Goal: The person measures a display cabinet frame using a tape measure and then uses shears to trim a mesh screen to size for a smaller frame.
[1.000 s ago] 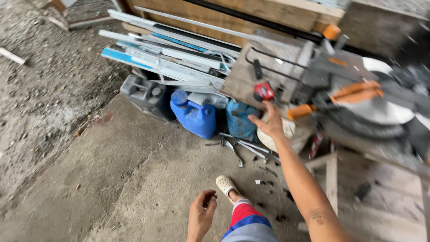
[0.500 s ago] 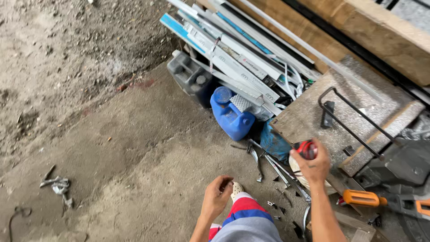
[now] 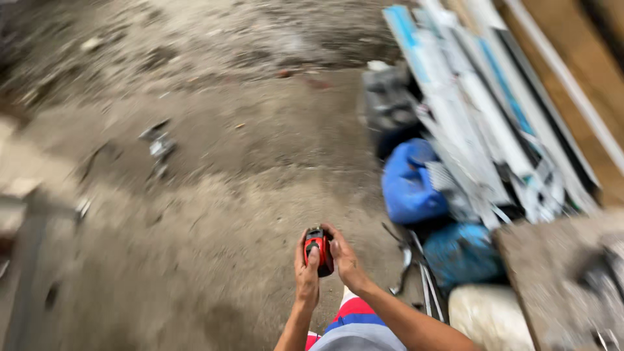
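Head view, only one we have: we see both hands meeting low centre, holding a small red and black tool (image 3: 318,250), likely a tape measure, out in front of the body above the dirt floor (image 3: 214,214). Left hand (image 3: 307,276) wraps it from the left with the thumb lying on its red face; right hand (image 3: 343,257) cups it from the right, fingers curled behind. Both closed on it, neither spread. We judge the step as readying the tool in the hands, with no blade or strip showing out of it. Next move, as we read it, calls for one hand to keep the body steady while the other works it. To the right sit a blue jug (image 3: 408,185), a darker blue bag (image 3: 461,253), a white sack (image 3: 491,318) and a stack of white and blue profiles (image 3: 494,123) leaning over them; some metal hand tools (image 3: 413,266) lie by the foot. Hard to make out: heavy motion blur everywhere, so the tool's kind is a guess, the scrap (image 3: 159,143) on the floor is unreadable, and the dark shape at right edge on the board (image 3: 552,273) can't be told. Right fingertips are hidden behind the tool; forearms are cut off at the bottom edge.
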